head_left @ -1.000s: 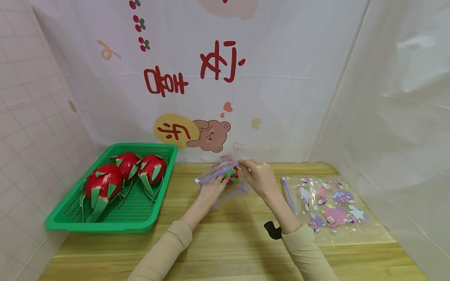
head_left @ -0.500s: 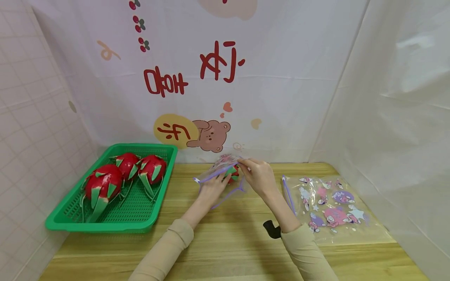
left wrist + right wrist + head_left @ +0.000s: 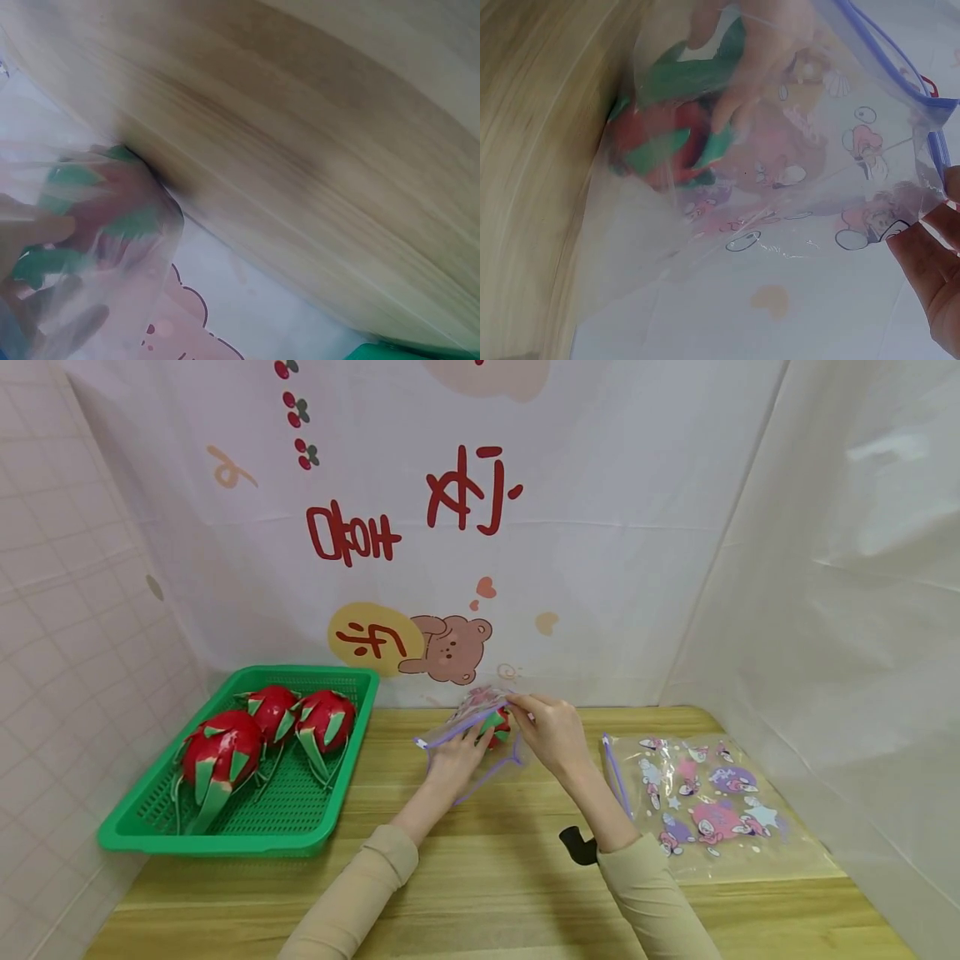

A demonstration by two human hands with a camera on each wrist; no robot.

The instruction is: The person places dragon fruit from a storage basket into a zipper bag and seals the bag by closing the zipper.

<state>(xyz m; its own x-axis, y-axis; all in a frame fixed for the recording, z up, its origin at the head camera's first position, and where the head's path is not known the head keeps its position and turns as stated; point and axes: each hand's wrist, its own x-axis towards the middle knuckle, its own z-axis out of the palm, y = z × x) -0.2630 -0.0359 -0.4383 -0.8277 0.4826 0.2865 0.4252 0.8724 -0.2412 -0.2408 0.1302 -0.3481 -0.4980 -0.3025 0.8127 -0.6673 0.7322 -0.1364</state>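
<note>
Inside a clear zip bag (image 3: pixel 480 700) with a purple rim, my left hand (image 3: pixel 452 764) holds a red dragon fruit (image 3: pixel 503 725) with green scales. The right wrist view shows the fruit (image 3: pixel 664 142) through the printed plastic, low in the bag near the table, with fingers (image 3: pixel 739 105) of my left hand around it. From the left wrist, the fruit (image 3: pixel 112 210) appears behind the film, thumb and fingers on its near side. My right hand (image 3: pixel 553 735) pinches the bag's purple rim at its upper right corner and keeps the mouth raised.
At the left stands a green basket (image 3: pixel 225 843) with 3 more dragon fruits (image 3: pixel 223 747). A second printed zip bag (image 3: pixel 720 810) lies flat on the wooden table (image 3: pixel 510 893) at the right. A small black object (image 3: pixel 579 846) shows beside the right forearm. A printed white cloth (image 3: pixel 600 568) hangs behind.
My left hand and the dragon fruit have shifted slightly further into the bag. The right hand keeps its pinch on the rim, nearly still.
</note>
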